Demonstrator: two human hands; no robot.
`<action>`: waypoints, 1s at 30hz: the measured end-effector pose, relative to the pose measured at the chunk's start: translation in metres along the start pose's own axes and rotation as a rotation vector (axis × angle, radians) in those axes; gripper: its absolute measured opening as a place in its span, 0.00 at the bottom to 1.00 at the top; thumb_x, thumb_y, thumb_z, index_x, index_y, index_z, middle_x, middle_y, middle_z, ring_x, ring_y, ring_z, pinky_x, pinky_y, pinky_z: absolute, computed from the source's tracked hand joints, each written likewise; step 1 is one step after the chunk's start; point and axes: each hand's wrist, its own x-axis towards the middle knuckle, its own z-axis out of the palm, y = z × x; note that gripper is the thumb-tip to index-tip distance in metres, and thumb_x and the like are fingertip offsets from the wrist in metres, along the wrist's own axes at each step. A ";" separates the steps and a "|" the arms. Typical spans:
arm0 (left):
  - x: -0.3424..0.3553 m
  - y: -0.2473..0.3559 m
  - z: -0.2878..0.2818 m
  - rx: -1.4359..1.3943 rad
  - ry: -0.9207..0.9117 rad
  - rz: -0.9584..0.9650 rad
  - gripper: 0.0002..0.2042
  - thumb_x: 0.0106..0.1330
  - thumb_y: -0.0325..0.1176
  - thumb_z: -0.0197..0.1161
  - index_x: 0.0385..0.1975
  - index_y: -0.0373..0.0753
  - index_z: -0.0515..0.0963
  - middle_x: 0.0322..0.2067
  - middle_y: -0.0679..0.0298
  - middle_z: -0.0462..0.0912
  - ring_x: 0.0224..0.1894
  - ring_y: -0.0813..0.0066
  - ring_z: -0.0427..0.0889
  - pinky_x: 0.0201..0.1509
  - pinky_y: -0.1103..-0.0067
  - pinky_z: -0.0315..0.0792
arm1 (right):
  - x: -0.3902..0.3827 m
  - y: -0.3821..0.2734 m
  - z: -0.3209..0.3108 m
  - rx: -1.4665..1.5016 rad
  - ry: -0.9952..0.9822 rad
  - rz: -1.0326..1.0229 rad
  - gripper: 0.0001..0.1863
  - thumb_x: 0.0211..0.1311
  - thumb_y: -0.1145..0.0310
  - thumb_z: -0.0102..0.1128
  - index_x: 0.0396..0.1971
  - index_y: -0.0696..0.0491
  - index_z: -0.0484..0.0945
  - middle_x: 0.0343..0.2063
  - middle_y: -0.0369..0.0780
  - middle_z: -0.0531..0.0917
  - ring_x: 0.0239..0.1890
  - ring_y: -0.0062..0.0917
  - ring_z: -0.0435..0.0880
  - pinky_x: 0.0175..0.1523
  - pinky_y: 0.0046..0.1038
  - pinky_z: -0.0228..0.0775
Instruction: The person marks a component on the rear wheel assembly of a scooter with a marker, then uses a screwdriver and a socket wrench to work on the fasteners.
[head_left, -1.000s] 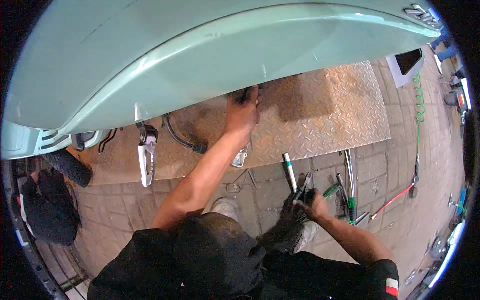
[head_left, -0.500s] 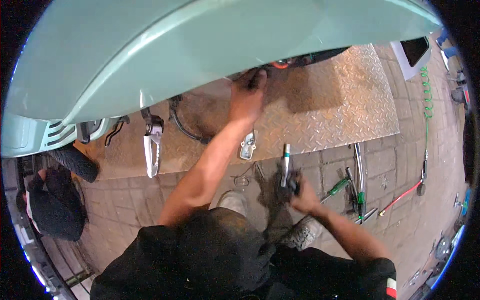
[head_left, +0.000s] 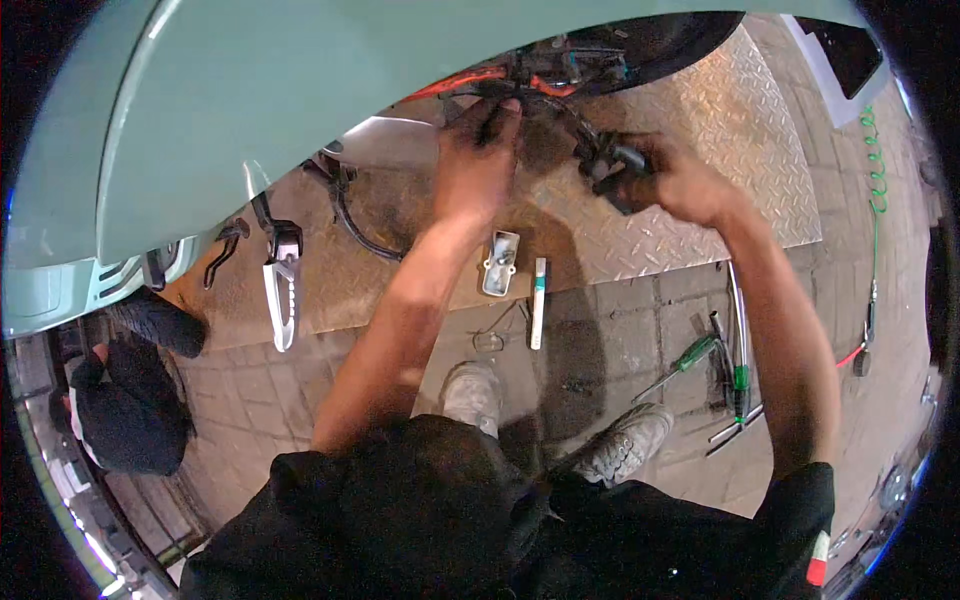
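Note:
At the underside of a pale green scooter body (head_left: 300, 90), my left hand (head_left: 478, 150) is closed with its fingertips at dark cabling beside an orange tube (head_left: 470, 80). What it pinches is hidden. To its right, over the metal plate, my right hand (head_left: 680, 180) is wrapped around a dark mechanical part with a grey cylindrical piece (head_left: 628, 156). A black hose or cable (head_left: 570, 112) runs from near that part toward the scooter. Below my hands lie a small grey metal cup-shaped cover (head_left: 499, 264) and a white tube with a teal band (head_left: 538, 305).
A rusty tread plate (head_left: 720, 150) lies on paving bricks. At the right are a green-handled screwdriver (head_left: 695, 353), metal rods (head_left: 740, 330) and a coiled green air hose (head_left: 876, 165). A silver footrest (head_left: 283, 300) hangs at the left. Another person (head_left: 125, 410) crouches at far left.
My right hand has moved up and forward from near my feet to the scooter's underside, bringing the dark part. The white tube now lies apart from it. My left hand stays under the body.

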 end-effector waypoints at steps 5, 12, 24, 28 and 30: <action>-0.004 0.012 -0.003 -0.054 -0.024 -0.015 0.16 0.67 0.40 0.56 0.44 0.32 0.78 0.36 0.53 0.83 0.35 0.67 0.79 0.46 0.74 0.70 | 0.017 -0.021 -0.016 -0.667 0.230 -0.211 0.28 0.48 0.61 0.62 0.52 0.55 0.74 0.44 0.46 0.81 0.47 0.35 0.78 0.54 0.31 0.67; -0.002 0.001 -0.001 0.046 0.008 0.019 0.17 0.67 0.41 0.55 0.44 0.33 0.78 0.36 0.51 0.82 0.38 0.61 0.80 0.47 0.70 0.70 | 0.034 -0.037 -0.036 -0.691 0.001 -0.159 0.26 0.50 0.59 0.60 0.50 0.55 0.75 0.47 0.49 0.79 0.51 0.39 0.76 0.58 0.33 0.65; -0.001 0.000 0.000 0.007 -0.026 -0.019 0.17 0.68 0.40 0.55 0.46 0.33 0.77 0.37 0.52 0.83 0.37 0.65 0.79 0.47 0.72 0.71 | 0.043 -0.044 -0.016 -0.467 0.048 -0.256 0.26 0.53 0.54 0.66 0.47 0.55 0.75 0.37 0.44 0.82 0.39 0.28 0.77 0.47 0.31 0.70; -0.005 0.004 -0.001 0.056 -0.007 0.044 0.17 0.67 0.40 0.56 0.47 0.34 0.77 0.40 0.51 0.83 0.40 0.64 0.80 0.48 0.72 0.71 | 0.047 -0.041 -0.009 -0.566 0.108 -0.396 0.34 0.50 0.48 0.68 0.51 0.56 0.72 0.40 0.45 0.81 0.40 0.28 0.77 0.45 0.32 0.72; -0.005 0.006 -0.004 -0.017 -0.032 -0.004 0.17 0.68 0.40 0.55 0.47 0.34 0.77 0.41 0.51 0.82 0.42 0.62 0.80 0.50 0.71 0.70 | 0.048 -0.043 -0.007 -0.509 0.078 -0.377 0.36 0.48 0.46 0.69 0.51 0.57 0.72 0.41 0.46 0.80 0.40 0.29 0.77 0.45 0.33 0.72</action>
